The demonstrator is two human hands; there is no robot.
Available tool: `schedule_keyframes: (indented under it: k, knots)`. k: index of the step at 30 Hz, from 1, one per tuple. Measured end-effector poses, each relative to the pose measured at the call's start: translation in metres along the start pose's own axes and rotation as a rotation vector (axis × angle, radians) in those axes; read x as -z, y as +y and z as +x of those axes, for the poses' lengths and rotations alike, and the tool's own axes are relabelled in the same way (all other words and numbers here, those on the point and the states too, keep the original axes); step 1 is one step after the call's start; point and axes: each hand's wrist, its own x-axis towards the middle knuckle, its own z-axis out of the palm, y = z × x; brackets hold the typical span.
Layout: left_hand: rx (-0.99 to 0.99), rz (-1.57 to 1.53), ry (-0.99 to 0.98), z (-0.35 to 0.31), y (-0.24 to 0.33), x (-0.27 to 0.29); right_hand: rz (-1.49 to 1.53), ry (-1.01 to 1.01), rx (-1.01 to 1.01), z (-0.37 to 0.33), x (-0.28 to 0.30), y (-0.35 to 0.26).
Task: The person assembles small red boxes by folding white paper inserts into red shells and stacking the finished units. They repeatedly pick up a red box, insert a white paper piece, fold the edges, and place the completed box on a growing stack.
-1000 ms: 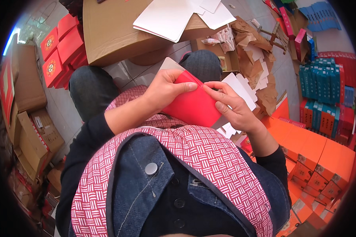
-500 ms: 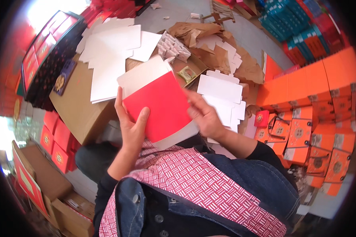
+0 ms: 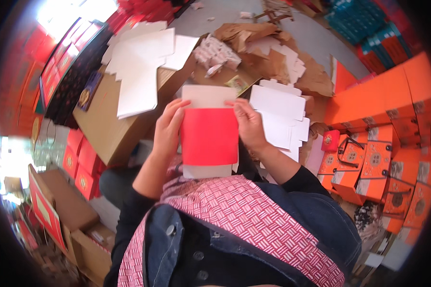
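A red cardboard box piece (image 3: 209, 138) with pale flaps at its far and near ends is held up above my lap. My left hand (image 3: 167, 126) grips its left edge near the far corner, with the thumb on the near face. On the opposite edge, my right hand (image 3: 249, 126) grips it at about the same height. Its underside is hidden from me. Just beyond it lies a small green-and-yellow packet (image 3: 237, 84), beside a heap of small white wrapped packets (image 3: 216, 53).
White flat card blanks (image 3: 139, 71) lie on a brown carton (image 3: 98, 122) at the left, and more white blanks (image 3: 277, 112) at the right. Crumpled brown paper (image 3: 273, 36) is behind. Orange boxes (image 3: 368, 105) are stacked at the right, red boxes (image 3: 84, 167) at the left.
The red box piece has turned from slanted to square in front of me. My right hand has moved up from its side to grip the right edge, and the left hand has shifted along the left edge.
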Motion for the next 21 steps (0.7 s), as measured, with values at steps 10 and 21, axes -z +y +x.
schedule_keyframes:
  k: [10,21]
  knots:
    - [-0.061,-0.118,0.079,-0.011,0.007,-0.001,0.585,0.008,0.105,0.021,-0.012,-0.028]
    - [-0.2,0.045,0.094,-0.023,0.026,-0.01,-0.047,-0.939,-0.395,0.101,-0.008,-0.083]
